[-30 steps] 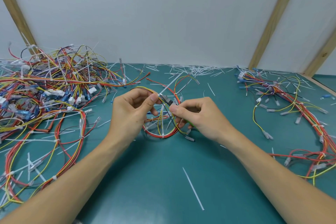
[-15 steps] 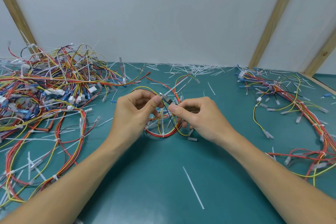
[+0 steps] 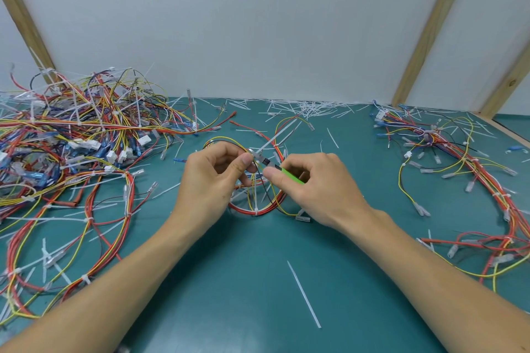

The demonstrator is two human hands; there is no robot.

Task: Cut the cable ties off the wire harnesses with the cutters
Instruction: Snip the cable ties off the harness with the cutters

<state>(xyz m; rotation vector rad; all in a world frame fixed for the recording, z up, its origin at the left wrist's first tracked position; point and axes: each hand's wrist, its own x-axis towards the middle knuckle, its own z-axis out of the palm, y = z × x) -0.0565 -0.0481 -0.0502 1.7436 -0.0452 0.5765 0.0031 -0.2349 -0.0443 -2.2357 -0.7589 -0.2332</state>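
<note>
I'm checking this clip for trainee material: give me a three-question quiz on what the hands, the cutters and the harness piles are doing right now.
1. True or false: the right hand holds the green-handled cutters.
2. Which pile of harnesses is larger? A) the left pile B) the right pile C) both equal
3. Fill in: the left hand pinches the harness loop at a white ____ that sticks up and away, where the cutter tip meets it.

Key
1. True: the green handle shows between its fingers.
2. A: it is taller and denser, with many white ties on it.
3. Cable tie.
</note>
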